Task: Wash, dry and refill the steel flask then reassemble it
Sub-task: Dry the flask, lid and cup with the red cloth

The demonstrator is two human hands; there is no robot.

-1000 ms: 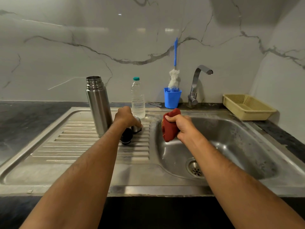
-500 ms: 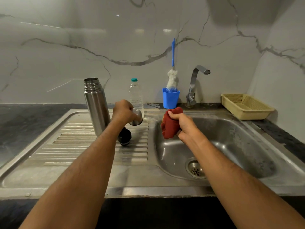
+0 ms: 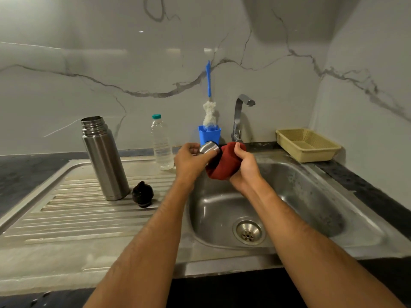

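Steel flask (image 3: 104,158) upright, uncapped, dull sheen

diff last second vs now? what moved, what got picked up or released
The left hand took the steel cup lid off the drainboard, lifted it and carried it right, over the sink basin, against the red cloth. The right hand kept gripping the cloth and rose slightly. Nothing was let go. The flask body, black stopper and water bottle stayed put.
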